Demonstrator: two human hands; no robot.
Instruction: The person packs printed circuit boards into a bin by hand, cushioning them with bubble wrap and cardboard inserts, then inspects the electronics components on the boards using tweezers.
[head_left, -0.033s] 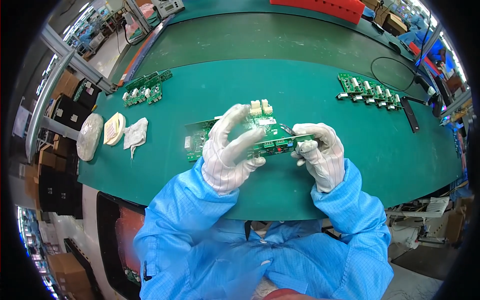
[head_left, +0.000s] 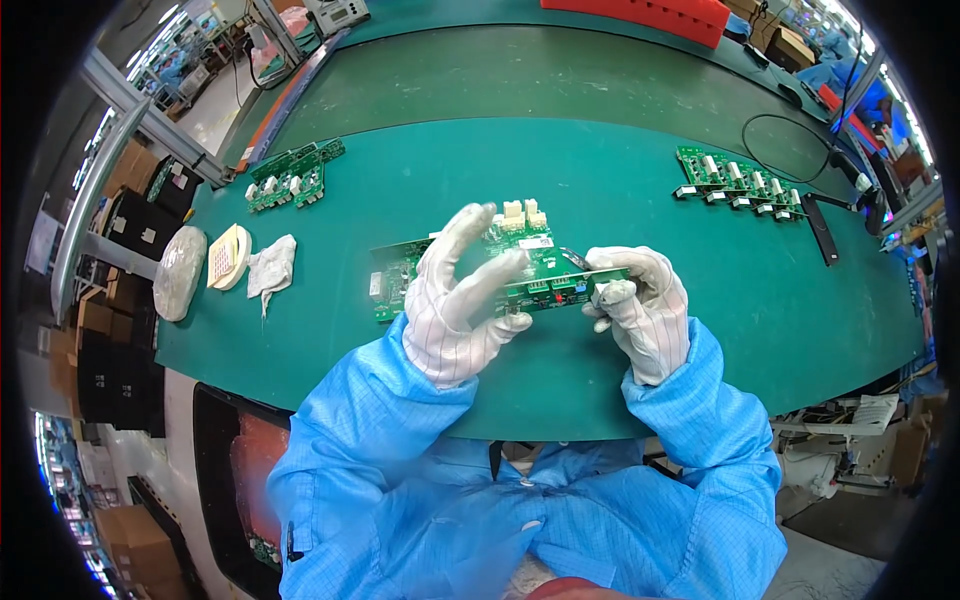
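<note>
A green circuit board (head_left: 545,287) with a red part and a blue part along its near face is held tilted in front of me. Another board section with cream connectors (head_left: 525,215) lies behind it. My left hand (head_left: 452,310), in a striped white glove, grips the left part, thumb below and fingers raised and bent over it. My right hand (head_left: 640,310), gloved the same way, pinches the board's right end. A metal tool tip (head_left: 574,259) sticks out by its fingers; the kind of tool is hidden. To the left another green board (head_left: 393,285) shows partly behind the left hand.
On the green mat stand boards at far left (head_left: 290,180) and far right (head_left: 740,185), beside a black strip (head_left: 820,230). A white cloth (head_left: 271,268), a round dish (head_left: 229,257) and a wrapped bundle (head_left: 180,274) lie left. A red bin (head_left: 640,15) stands at the back.
The cream connectors have shifted very slightly to the right, and the raised fingers of my left hand have moved a touch. My right hand stays in place.
</note>
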